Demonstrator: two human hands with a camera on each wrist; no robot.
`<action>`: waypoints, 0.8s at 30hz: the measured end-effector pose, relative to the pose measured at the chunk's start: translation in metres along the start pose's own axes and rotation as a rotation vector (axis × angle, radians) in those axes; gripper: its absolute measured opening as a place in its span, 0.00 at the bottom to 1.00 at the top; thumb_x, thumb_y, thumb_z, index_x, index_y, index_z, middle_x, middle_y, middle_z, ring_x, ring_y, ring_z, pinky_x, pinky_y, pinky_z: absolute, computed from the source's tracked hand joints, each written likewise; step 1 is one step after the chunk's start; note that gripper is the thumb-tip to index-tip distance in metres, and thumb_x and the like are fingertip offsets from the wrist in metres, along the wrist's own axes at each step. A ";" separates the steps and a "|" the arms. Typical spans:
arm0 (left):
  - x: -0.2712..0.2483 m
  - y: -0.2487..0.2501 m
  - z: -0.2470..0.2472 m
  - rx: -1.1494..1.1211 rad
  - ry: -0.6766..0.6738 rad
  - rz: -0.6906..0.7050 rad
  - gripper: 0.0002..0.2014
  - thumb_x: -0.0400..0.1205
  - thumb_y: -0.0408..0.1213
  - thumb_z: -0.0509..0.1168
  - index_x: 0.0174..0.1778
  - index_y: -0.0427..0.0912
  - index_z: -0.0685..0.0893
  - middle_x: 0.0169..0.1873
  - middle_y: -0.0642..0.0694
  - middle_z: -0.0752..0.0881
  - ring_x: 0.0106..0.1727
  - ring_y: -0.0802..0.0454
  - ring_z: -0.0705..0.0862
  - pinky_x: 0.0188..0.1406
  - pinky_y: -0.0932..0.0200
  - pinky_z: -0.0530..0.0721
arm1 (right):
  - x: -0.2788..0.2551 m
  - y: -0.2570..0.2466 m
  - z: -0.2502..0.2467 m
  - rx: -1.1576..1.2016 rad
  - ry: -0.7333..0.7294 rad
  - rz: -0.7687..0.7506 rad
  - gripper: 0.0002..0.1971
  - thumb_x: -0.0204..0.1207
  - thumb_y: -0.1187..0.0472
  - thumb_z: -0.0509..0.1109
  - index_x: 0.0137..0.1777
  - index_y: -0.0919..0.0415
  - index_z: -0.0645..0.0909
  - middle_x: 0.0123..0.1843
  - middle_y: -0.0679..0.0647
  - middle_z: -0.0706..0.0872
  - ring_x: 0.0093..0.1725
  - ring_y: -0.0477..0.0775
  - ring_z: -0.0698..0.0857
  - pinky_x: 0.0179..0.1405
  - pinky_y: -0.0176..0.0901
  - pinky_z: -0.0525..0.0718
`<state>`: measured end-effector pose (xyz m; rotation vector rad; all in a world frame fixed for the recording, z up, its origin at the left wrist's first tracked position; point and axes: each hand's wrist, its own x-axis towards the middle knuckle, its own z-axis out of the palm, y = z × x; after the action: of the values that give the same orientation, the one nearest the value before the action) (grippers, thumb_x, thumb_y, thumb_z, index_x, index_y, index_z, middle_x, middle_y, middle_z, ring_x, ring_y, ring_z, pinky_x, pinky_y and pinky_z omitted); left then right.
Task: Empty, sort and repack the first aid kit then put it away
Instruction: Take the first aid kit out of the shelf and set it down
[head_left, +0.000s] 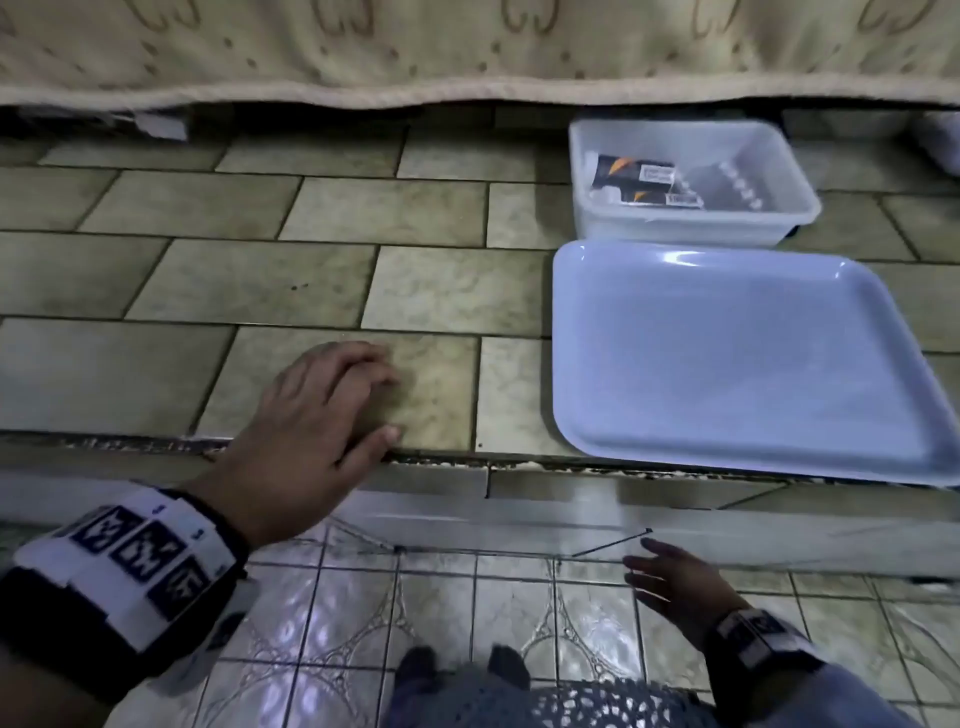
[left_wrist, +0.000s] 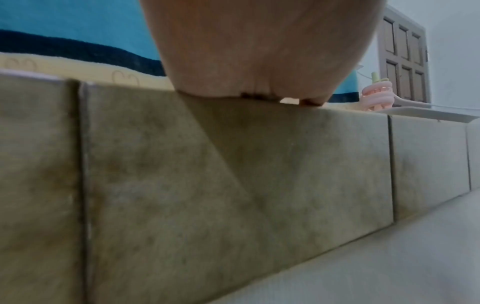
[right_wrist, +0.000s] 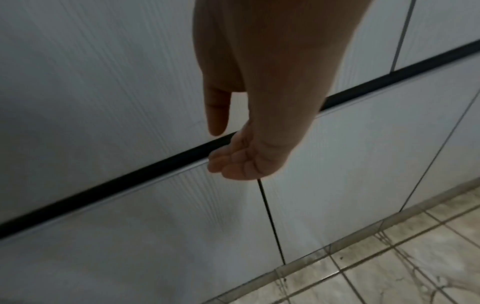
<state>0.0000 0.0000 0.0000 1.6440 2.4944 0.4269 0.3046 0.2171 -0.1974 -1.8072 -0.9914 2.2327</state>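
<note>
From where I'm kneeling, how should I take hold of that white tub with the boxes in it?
Grip the white tub by its rolled rim, on the two short sides, with both hands coming from above. The rim flares outward, so curled fingers can likely hook under it. The flat tray lies right against its near wall, so a front approach looks blocked. The left hand rests flat on the tiled ledge.

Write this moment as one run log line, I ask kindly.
left hand: flat on ledge | right hand: free, empty | tub: holds packets | tray: empty
</note>
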 end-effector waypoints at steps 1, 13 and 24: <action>0.001 0.000 0.001 0.013 0.004 0.007 0.23 0.78 0.57 0.52 0.65 0.50 0.71 0.67 0.50 0.70 0.71 0.47 0.68 0.69 0.46 0.68 | 0.003 0.000 0.003 0.073 -0.030 -0.001 0.17 0.81 0.76 0.57 0.66 0.62 0.72 0.45 0.61 0.88 0.45 0.60 0.84 0.41 0.47 0.81; 0.001 0.001 0.002 0.064 0.036 0.002 0.22 0.78 0.56 0.52 0.66 0.50 0.71 0.68 0.48 0.71 0.70 0.45 0.69 0.67 0.45 0.71 | 0.021 0.001 0.036 0.373 -0.067 -0.030 0.16 0.82 0.78 0.42 0.44 0.69 0.71 0.79 0.75 0.59 0.80 0.71 0.60 0.79 0.60 0.61; 0.002 0.000 0.005 0.098 0.061 -0.005 0.24 0.77 0.57 0.51 0.65 0.48 0.72 0.68 0.45 0.71 0.71 0.43 0.67 0.70 0.40 0.70 | -0.001 0.052 0.022 0.392 0.029 0.089 0.22 0.60 0.88 0.50 0.27 0.72 0.84 0.27 0.61 0.87 0.25 0.52 0.88 0.23 0.36 0.86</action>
<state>0.0000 0.0027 -0.0044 1.6837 2.6024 0.3644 0.3006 0.1670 -0.2225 -1.7266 -0.4317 2.2443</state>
